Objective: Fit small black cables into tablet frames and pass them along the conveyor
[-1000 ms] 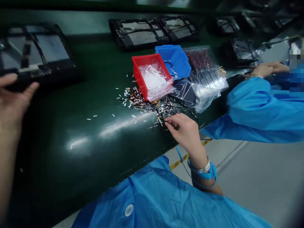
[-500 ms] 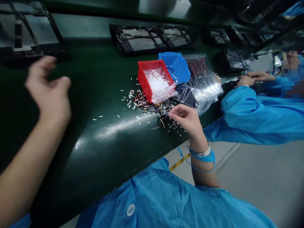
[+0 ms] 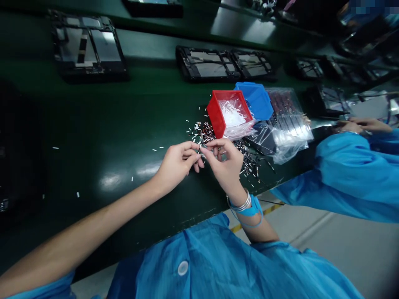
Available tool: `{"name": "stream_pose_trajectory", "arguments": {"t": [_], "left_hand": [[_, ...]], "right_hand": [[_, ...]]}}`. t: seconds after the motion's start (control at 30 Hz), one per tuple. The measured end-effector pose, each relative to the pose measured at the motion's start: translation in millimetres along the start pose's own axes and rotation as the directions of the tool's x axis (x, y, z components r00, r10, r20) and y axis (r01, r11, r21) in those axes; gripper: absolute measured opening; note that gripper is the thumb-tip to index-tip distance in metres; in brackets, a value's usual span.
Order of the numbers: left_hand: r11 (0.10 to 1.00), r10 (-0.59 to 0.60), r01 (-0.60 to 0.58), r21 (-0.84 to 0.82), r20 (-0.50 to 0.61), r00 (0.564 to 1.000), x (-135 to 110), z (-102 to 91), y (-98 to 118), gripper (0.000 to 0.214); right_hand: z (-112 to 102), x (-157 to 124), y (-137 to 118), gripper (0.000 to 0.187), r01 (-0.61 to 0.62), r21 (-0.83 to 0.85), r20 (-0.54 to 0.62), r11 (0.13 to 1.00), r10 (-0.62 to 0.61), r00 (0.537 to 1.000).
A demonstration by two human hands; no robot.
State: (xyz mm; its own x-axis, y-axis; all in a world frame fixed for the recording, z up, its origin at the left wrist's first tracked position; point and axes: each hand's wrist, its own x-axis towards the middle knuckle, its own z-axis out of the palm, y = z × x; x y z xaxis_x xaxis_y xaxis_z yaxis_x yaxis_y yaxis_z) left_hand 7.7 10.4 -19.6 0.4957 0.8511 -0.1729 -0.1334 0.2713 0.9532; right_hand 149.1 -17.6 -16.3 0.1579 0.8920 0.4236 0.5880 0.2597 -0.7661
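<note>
So the person's left hand (image 3: 178, 162) and right hand (image 3: 227, 167) meet fingertip to fingertip just above the green conveyor belt (image 3: 102, 124). Both are pinched shut on the same tiny dark part (image 3: 200, 146) (way too small to say what it actually is). It sits right between the two hands, near the belt's front edge.

At 1 o'clock from the hands there's a tilted red bin (image 3: 215, 118) lined with a clear bag of white bits, and a blue bin (image 3: 258, 101) sits right up against it. A messy pile of small wire pieces (image 3: 249, 160) lies at 3 o'clock of the right hand, with crinkly plastic bags (image 3: 286, 139) just past it. Open tablet frames (image 3: 205, 64) sit at 12 o'clock. There's a blue wrist strap (image 3: 251, 209) on the right wrist. A co-worker's blue sleeve (image 3: 349, 178) is out at 3 o'clock, well apart.
</note>
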Motion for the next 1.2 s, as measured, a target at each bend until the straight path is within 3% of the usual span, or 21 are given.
{"name": "stream_pose_trajectory", "arguments": {"t": [0.07, 0.13, 0.33, 0.4, 0.47, 0.57, 0.63, 0.73, 0.8, 0.87, 1.03, 1.13, 1.2], "left_hand": [[0.998, 0.035, -0.035, 0.047, -0.010, 0.999, 0.3, -1.6, 2.6, 0.009], [0.990, 0.070, -0.068, 0.121, -0.012, 0.997, 0.0, -2.5, 4.9, 0.013], [0.961, 0.112, -0.107, 0.255, -0.005, 0.994, 0.2, -7.1, 12.1, 0.019], [0.978, 0.068, -0.067, 0.199, 0.000, 0.998, 2.4, -10.1, 14.6, 0.021], [0.995, 0.006, -0.005, 0.103, -0.013, 1.000, 6.3, -14.2, 16.6, 0.022], [0.999, -0.029, 0.030, 0.017, -0.076, 0.997, 13.6, -22.1, 18.3, 0.024], [1.000, -0.019, 0.021, 0.021, -0.121, 0.992, 17.8, -26.9, 18.1, 0.024], [0.999, -0.021, 0.025, 0.027, -0.147, 0.989, 20.5, -30.1, 16.3, 0.026], [0.999, -0.001, 0.006, 0.042, -0.130, 0.992, 19.4, -29.0, 15.5, 0.031], [0.995, 0.058, -0.048, 0.092, -0.110, 0.992, 16.7, -26.4, 15.7, 0.037], [0.934, 0.220, -0.194, 0.301, -0.054, 0.974, 9.7, -21.6, 17.6, 0.050], [0.906, 0.242, -0.227, 0.358, 0.003, 0.970, 9.1, -22.3, 16.3, 0.053], [0.922, 0.223, -0.221, 0.319, 0.031, 0.974, 9.9, -23.5, 14.6, 0.054]], "right_hand": [[-1.9, 2.5, 0.8, 0.008, 0.216, -0.184, 0.010, 0.959, -0.218, 0.976], [-4.5, 5.2, -0.1, 0.015, 0.344, -0.295, 0.080, 0.892, -0.335, 0.939], [-5.3, 10.8, -9.0, 0.017, 0.494, -0.423, 0.208, 0.759, -0.449, 0.869], [-5.8, 18.8, -8.6, 0.018, 0.513, -0.431, 0.202, 0.743, -0.474, 0.857], [-9.7, 32.8, -4.0, 0.018, 0.475, -0.456, 0.140, 0.753, -0.467, 0.873], [-18.1, 56.8, 6.3, 0.021, 0.253, -0.574, -0.069, 0.778, -0.354, 0.933], [-19.1, 65.4, 10.5, 0.021, 0.156, -0.606, -0.152, 0.780, -0.306, 0.940], [-9.4, 59.9, 8.5, 0.016, 0.324, -0.469, 0.002, 0.822, -0.366, 0.931], [0.2, 50.0, 4.5, 0.017, 0.448, -0.333, 0.159, 0.830, -0.419, 0.894], [7.3, 41.9, 2.0, 0.020, 0.491, -0.276, 0.259, 0.826, -0.428, 0.866], [9.7, 34.7, 1.0, 0.024, 0.510, -0.273, 0.320, 0.816, -0.423, 0.848], [6.8, 35.0, 0.2, 0.026, 0.516, -0.321, 0.334, 0.794, -0.415, 0.846], [1.0, 38.8, 3.3, 0.025, 0.483, -0.365, 0.291, 0.795, -0.396, 0.871]]}}
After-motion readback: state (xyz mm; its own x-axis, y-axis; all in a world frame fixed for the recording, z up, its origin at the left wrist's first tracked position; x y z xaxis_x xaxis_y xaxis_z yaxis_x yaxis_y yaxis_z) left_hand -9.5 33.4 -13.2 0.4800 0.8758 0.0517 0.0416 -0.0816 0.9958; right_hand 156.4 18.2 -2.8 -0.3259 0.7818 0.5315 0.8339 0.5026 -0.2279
